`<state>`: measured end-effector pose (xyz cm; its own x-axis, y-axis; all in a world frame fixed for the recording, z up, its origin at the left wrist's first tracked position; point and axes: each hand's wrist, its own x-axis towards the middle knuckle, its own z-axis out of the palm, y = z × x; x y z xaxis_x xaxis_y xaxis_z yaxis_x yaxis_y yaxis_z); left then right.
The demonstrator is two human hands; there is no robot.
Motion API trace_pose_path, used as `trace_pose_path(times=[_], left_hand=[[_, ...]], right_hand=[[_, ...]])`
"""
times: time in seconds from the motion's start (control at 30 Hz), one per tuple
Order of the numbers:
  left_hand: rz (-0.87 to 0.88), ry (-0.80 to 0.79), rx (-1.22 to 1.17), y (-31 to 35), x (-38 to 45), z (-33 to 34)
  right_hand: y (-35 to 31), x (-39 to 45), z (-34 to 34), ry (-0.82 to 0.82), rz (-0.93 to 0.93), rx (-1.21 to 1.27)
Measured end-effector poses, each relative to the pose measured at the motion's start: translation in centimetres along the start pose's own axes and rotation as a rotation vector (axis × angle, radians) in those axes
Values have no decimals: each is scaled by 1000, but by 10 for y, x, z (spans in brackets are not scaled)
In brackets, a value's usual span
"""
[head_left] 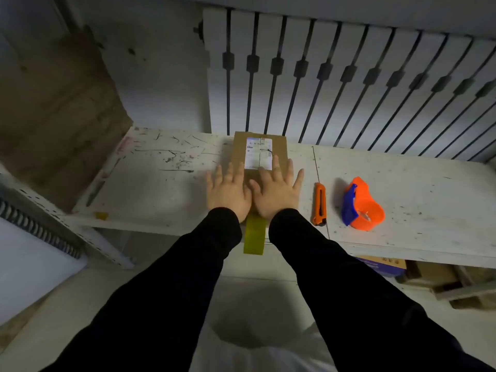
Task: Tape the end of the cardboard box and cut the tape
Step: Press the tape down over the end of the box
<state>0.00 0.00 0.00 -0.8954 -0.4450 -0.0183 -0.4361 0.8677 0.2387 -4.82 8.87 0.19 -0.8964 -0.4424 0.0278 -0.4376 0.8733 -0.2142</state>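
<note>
Down low, nearest of all, two black sleeves [171, 285] reach toward a cardboard box [259, 157] that lies flat on a scratched white table [402, 210]. A strip of yellowish tape [255, 236] hangs from the near end of the box, down over the table's edge, between the two wrists. The left hand [228, 190] lies flat on the near left part of the box, fingers spread wide, and some of its fingers stick out past the box's left side. The right hand [276, 191] lies flat just beside it on the near right part, fingers spread too, holding nothing. To the right of the box rests an orange box cutter [320, 204], and farther right an orange and blue tape dispenser [362, 205]. A white shipping label [258, 154] sits on the far half of the box. Behind the box stands a white radiator [349, 76].
</note>
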Motion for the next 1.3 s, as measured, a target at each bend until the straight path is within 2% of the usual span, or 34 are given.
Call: trace_pose_path(times=[0.47, 0.73, 0.87, 1.3], left_hand=[[45, 176, -4, -14, 1, 47], [68, 158, -25, -13, -28, 47], [85, 176, -25, -9, -41, 46], [76, 203, -176, -15, -71, 67]], right_hand=[[6, 0, 48, 113, -37, 3], [16, -28, 44, 14, -41, 184], [22, -41, 43, 25, -41, 246], [30, -70, 54, 69, -95, 215]])
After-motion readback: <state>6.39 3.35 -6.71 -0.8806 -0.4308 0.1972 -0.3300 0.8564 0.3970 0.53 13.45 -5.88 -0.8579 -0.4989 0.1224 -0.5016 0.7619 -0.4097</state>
